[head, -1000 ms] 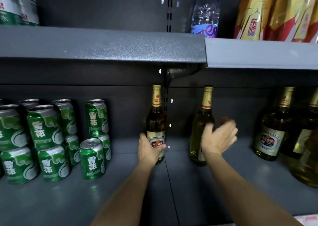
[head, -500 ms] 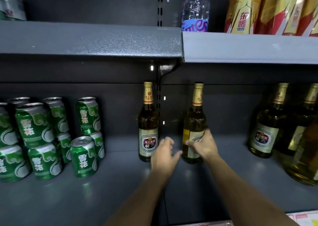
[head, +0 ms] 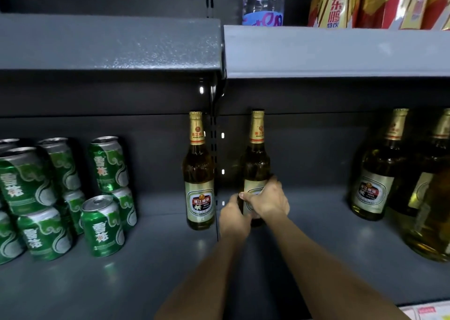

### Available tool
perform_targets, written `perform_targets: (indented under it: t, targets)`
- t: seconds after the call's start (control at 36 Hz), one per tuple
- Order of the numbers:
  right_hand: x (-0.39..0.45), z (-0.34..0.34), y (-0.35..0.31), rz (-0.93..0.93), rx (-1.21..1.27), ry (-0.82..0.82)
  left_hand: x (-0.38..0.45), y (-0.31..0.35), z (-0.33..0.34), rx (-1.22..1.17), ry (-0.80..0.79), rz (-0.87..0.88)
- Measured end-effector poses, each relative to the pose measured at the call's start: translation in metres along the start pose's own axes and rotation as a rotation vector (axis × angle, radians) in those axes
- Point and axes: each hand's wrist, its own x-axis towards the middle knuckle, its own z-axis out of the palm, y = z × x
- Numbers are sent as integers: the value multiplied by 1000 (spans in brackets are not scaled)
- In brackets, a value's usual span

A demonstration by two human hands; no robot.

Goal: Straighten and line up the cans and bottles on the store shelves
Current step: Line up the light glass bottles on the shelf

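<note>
Two gold-capped beer bottles stand upright at the middle of the grey shelf. The left bottle stands free with its label facing me. My right hand grips the lower body of the right bottle, covering most of its label. My left hand holds the same bottle low on its left side, near the base. Stacked green cans fill the shelf's left end.
More beer bottles crowd the right end of the shelf, one large and close. The shelf above hangs low over the bottle caps and carries a clear water bottle and gold-red drink bottles.
My left hand left the left bottle and moved right onto the right bottle's base. My right hand closed round the right bottle, which now stands upright.
</note>
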Motion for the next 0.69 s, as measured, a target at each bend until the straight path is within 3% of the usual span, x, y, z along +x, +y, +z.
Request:
perform_targets:
  t: [0.47, 0.58, 0.69]
  targets:
    - [2, 2, 16, -134, -17, -49, -4, -6, 1, -67, 50, -36]
    - [-5, -22, 41, -142, 44, 139, -18, 0, 5, -10, 232, -34]
    - [-6, -68, 75, -139, 92, 462, -39, 18, 23, -20, 276, 38]
